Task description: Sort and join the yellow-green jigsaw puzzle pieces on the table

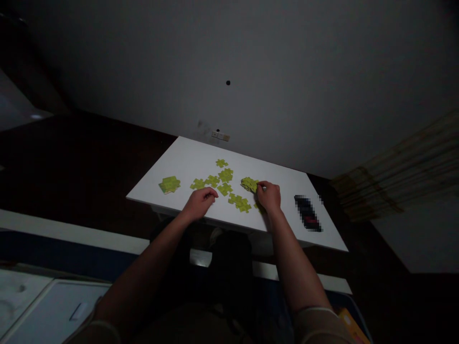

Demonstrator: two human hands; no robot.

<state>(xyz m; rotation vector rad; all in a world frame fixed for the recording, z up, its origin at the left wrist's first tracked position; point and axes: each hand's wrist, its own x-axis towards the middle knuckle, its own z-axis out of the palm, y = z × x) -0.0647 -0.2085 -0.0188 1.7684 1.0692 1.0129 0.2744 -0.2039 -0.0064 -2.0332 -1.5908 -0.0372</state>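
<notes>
Green jigsaw puzzle pieces (225, 175) lie loose and overlapping across the middle of the white table (193, 152). My right hand (269, 196) is closed in a pinch at the right edge of a heaped pile of puzzle pieces (248, 184), gripping what looks like one piece; its fingertips partly hide it. Another piece shows partly beneath that hand. Close to the table's front edge, my left hand (201, 203) has its fingers curled together, with nothing visible in them. It is just in front of the scattered pieces. A separate stack of green pieces (169, 184) lies farther left.
A dark, pixelated object (308, 213) lies on the table's right side. The far table edge runs along a grey wall with a socket strip (220, 136). A patterned curtain (398, 167) hangs at right. My legs are under the front edge.
</notes>
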